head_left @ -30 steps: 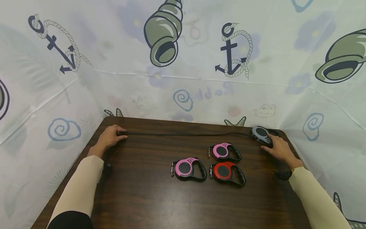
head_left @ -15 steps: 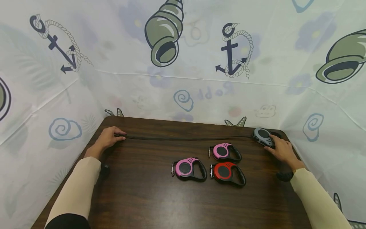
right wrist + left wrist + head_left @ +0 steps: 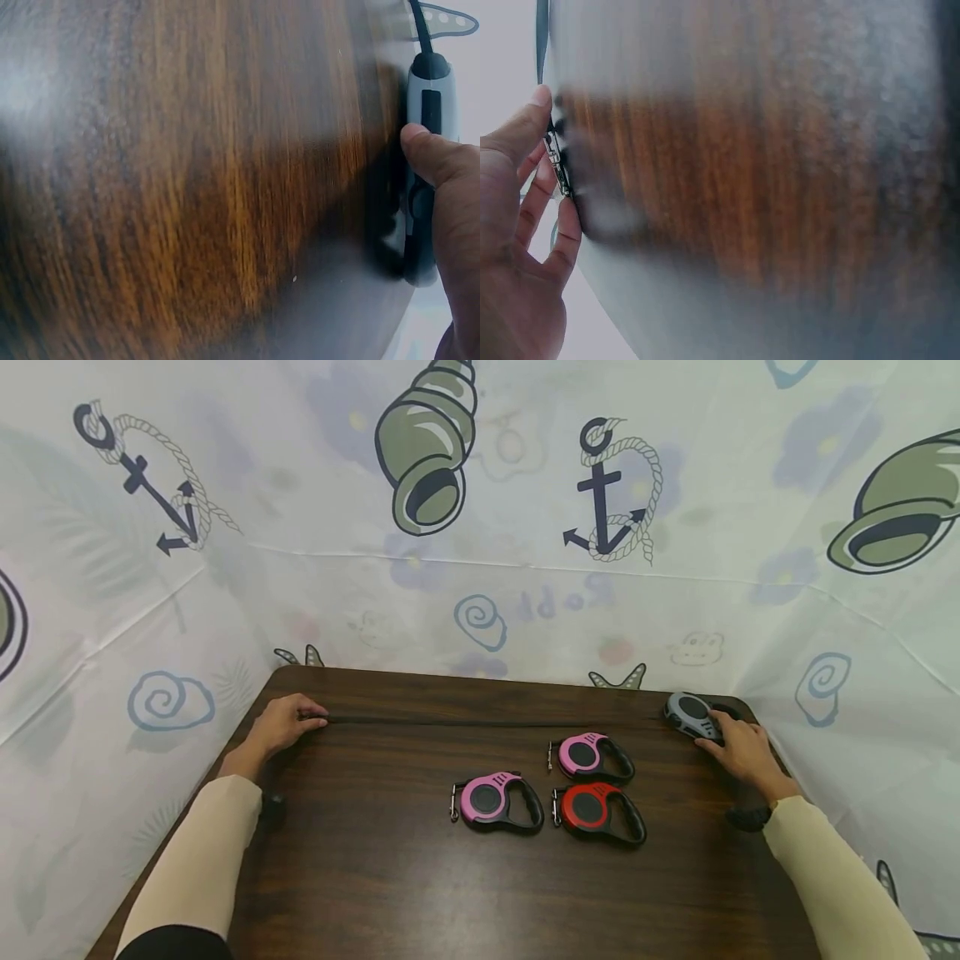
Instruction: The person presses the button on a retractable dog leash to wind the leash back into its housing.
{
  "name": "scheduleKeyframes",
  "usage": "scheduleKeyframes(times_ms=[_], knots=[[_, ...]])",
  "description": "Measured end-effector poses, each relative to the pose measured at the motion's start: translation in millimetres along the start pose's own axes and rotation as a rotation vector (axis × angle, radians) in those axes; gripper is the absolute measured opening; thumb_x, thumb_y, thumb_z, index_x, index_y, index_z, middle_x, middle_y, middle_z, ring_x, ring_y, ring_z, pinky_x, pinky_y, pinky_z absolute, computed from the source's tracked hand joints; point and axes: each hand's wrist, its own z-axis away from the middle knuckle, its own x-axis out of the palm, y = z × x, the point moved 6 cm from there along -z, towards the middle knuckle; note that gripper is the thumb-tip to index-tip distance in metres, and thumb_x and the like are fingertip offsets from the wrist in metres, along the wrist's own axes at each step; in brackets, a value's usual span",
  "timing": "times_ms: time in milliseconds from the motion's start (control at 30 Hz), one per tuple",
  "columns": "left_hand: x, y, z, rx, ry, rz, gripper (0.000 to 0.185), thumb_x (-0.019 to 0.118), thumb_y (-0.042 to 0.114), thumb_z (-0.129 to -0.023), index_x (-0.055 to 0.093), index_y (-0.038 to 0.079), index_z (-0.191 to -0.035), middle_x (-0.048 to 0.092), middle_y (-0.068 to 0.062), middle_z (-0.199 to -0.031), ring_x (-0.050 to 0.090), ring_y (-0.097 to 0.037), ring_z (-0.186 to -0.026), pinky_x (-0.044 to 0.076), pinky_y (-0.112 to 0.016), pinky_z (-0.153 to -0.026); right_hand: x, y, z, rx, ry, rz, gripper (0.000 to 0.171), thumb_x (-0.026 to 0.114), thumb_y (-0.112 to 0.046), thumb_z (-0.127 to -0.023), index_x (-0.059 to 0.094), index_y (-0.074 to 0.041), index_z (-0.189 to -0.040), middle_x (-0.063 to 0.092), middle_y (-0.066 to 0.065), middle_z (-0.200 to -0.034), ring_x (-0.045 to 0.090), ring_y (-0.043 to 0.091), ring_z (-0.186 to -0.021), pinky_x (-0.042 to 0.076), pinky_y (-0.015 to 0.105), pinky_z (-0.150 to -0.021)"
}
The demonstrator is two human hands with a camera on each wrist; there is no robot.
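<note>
A grey and black retractable dog leash [image 3: 690,713] lies near the table's far right corner, gripped by my right hand [image 3: 742,750]. In the right wrist view the thumb [image 3: 429,150] presses against its side, just below a dark button. From its nose a black strap [image 3: 465,723] runs taut across the far part of the table to my left hand [image 3: 281,727]. That hand pinches the strap's end, and in the left wrist view the metal clip [image 3: 556,161] shows between thumb and fingers.
Two pink and black leashes [image 3: 485,799] and one red and black leash [image 3: 585,810] lie right of the middle of the dark wooden table [image 3: 390,877]. A patterned white cloth [image 3: 517,527] stands up around the back and sides.
The pulled-out strap has come slightly nearer and now runs straighter. The grey leash and my right hand have shifted slightly to the right, my left hand slightly left.
</note>
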Motion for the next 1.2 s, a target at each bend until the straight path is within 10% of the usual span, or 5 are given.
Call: scheduleKeyframes(times_ms=[767, 1000, 1200], knots=[[-8.3, 7.9, 2.6, 0.026, 0.049, 0.052, 0.023, 0.067, 0.017, -0.106, 0.07, -0.001, -0.121, 0.072, -0.027, -0.12, 0.068, -0.05, -0.112, 0.049, -0.066, -0.096, -17, -3, 9, -0.132, 0.143, -0.096, 0.053, 0.069, -0.021, -0.104, 0.053, 0.013, -0.142, 0.067, 0.04, -0.114, 0.067, 0.048, -0.088, 0.05, 0.063, -0.075], [-14.6, 11.6, 7.5, 0.073, 0.072, 0.117, 0.021, 0.069, 0.009, -0.104, 0.07, -0.004, -0.12, 0.072, -0.027, -0.111, 0.074, -0.039, -0.09, 0.062, -0.033, -0.07, -27, -2, 12, -0.084, 0.186, -0.172, 0.049, 0.066, -0.026, -0.106, 0.056, 0.005, -0.142, 0.067, 0.03, -0.093, 0.055, 0.031, -0.064, 0.044, 0.05, -0.067], [-18.7, 18.4, 11.0, 0.121, 0.087, 0.152, 0.019, 0.071, 0.006, -0.102, 0.072, -0.005, -0.117, 0.075, -0.023, -0.102, 0.075, -0.031, -0.079, 0.056, -0.019, -0.065, -36, 0, 19, -0.082, 0.265, -0.213, 0.042, 0.072, -0.021, -0.102, 0.063, 0.004, -0.134, 0.069, 0.037, -0.112, 0.057, 0.035, -0.07, 0.043, 0.05, -0.068]])
